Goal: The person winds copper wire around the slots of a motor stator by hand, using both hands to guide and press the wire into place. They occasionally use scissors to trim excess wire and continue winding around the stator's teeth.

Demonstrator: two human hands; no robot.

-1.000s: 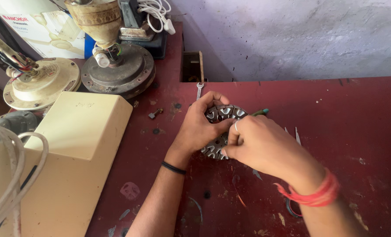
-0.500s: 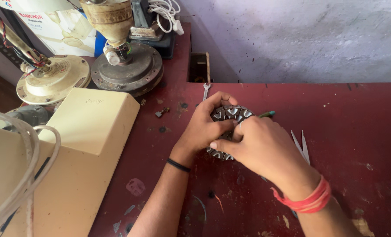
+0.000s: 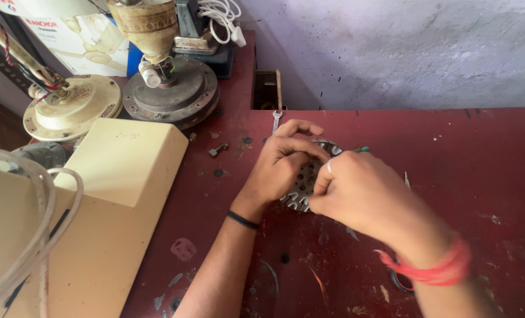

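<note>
Both my hands have a closed grip on the round slotted metal disc (image 3: 300, 187), left hand (image 3: 280, 171) at its 10 o'clock, right hand (image 3: 362, 194) at 3 o'clock; it seems stiff, heavy, sharp-toothed, so the rim is best.

I see a dark red worktable (image 3: 451, 176) with a scratched, stained top. Behind it stands a rough wall (image 3: 403, 53), painted pale lilac-grey, with marks and chipped spots. The light is soft daylight and gives no hard shadows. At the left side a cream-coloured housing (image 3: 115, 194) stands on the table, and behind it two round fan motors (image 3: 174, 94).
</note>
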